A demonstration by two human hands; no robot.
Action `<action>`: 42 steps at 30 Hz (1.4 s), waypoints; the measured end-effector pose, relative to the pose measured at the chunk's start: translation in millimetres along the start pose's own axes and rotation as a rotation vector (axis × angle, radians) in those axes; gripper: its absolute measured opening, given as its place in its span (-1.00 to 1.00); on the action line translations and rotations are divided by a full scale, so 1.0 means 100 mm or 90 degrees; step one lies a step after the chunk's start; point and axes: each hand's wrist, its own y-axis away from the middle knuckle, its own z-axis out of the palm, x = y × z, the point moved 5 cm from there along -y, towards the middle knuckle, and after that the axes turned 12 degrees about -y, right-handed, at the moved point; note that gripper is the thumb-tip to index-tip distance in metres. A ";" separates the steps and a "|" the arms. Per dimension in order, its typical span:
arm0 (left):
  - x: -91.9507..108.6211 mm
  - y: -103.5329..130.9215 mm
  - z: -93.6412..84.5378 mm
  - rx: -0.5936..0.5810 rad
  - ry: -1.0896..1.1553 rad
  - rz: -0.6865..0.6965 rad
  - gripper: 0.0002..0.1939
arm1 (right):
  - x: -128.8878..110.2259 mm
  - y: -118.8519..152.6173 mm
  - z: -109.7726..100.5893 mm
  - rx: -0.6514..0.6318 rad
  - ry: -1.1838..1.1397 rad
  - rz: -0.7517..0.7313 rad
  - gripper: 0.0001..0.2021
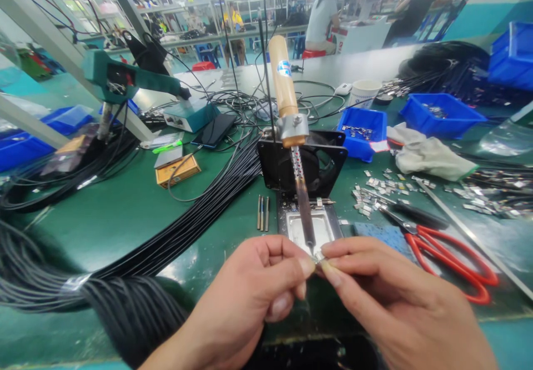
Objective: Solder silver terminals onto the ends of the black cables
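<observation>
A soldering iron [286,87] with a wooden handle is clamped with its tip pointing down over a metal plate with a shallow tray [297,227]. Just below the tip, my left hand [254,287] and my right hand [387,292] meet fingertip to fingertip. Between them is a small metallic part [318,257], pinched by the right thumb and fingers. The left thumb and index finger are also pressed together at it; what exactly they grip is too small to make out. Behind the iron stands a black fan [272,165].
A bundle of black cables [183,231] runs across the left. Red-handled scissors [453,259], a blue sponge [385,238] and scattered metal connectors [370,198] lie right. Blue bins [441,116], a glove [435,158] and a cardboard box [178,171] stand farther back. People sit beyond.
</observation>
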 end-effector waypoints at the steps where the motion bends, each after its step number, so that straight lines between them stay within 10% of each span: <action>1: 0.00 0.00 0.00 0.001 -0.002 0.001 -0.80 | -0.01 0.00 0.00 -0.001 0.005 -0.002 -0.92; 42: 0.02 -0.01 -0.01 -0.004 0.003 0.005 -0.79 | -0.03 -0.01 -0.01 0.009 -0.008 -0.003 -0.92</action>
